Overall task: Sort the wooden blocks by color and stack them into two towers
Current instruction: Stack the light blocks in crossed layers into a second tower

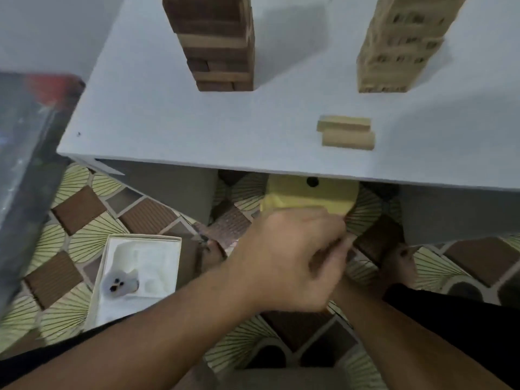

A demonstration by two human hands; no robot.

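Two towers stand on the white counter (140, 122): a dark brown tower (222, 52) on the left and a pale tower (399, 52) on the right, well apart. Both run out of the top of the view. Two loose pale blocks (346, 133) lie near the counter's front edge, nearer the pale tower. They lie side by side, touching and slightly offset.

Those two blocks look like all that is left to sort, and by colour they belong on the pale tower. Judging from that, the step in hand is to fetch one of them. It is best pinched across its long sides, lifted clear of its neighbour and lowered flat onto the top course. It should cross the layer beneath, with no sideways push. A stack this tall will likely sway at a nudge, so the block should be let go only once it sits level.

Neither hand is on a block. The left hand (292, 257) hangs below the counter's front edge, over the patterned floor tiles (84, 209). Its grip is curled, knuckles up and fingers tucked toward the right. Motion blur keeps me from telling whether it closes on anything. A yellow object (309, 192) sits just beyond its knuckles under the counter, and I cannot tell whether they touch. The right forearm (394, 327) comes in from the lower right, and the right hand is hidden beneath the left, so its grip cannot be judged.
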